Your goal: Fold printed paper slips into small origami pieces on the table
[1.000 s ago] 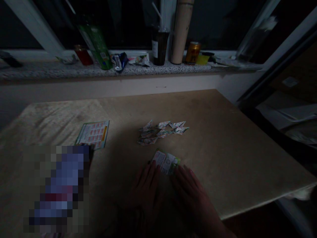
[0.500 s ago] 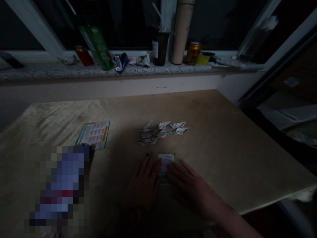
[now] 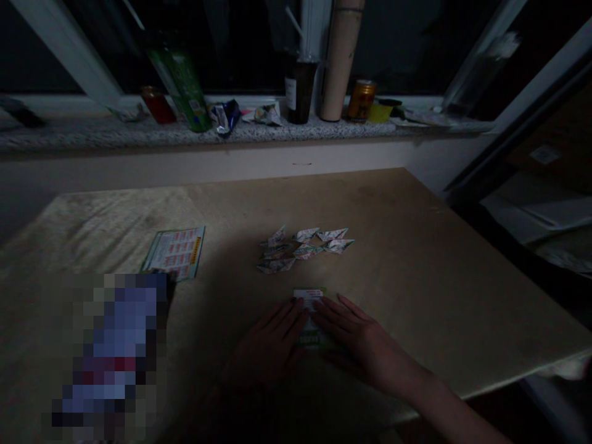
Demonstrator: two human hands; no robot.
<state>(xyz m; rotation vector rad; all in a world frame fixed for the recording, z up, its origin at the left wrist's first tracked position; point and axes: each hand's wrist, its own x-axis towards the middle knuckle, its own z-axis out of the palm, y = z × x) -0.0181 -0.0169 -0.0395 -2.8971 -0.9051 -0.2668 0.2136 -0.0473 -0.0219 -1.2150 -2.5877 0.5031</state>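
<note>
A printed sheet of paper [image 3: 309,295] with a green edge lies on the table in front of me, partly covered by my hands. My left hand [image 3: 268,339] rests flat with its fingers stretched over the paper's left side. From the right, my right hand [image 3: 356,336] lies flat too, fingertips on the paper close to the left ones. Just beyond sit several small folded paper pieces [image 3: 307,251], pointed at the ends, in a loose cluster. Farther left is a printed leaflet [image 3: 178,250] with rows of red text.
A pixelated blue object [image 3: 115,345] lies at the left, touching the leaflet. The tan-covered table [image 3: 416,265] ends at a wall. On the granite sill [image 3: 250,132] stand a green bottle [image 3: 185,92], a dark cup [image 3: 298,92], a tall tube [image 3: 340,61] and an orange can [image 3: 361,102].
My left hand has shifted right, its fingertips now over the paper and near the right hand. More of the paper's green lower edge shows. The folded pieces have stayed put.
</note>
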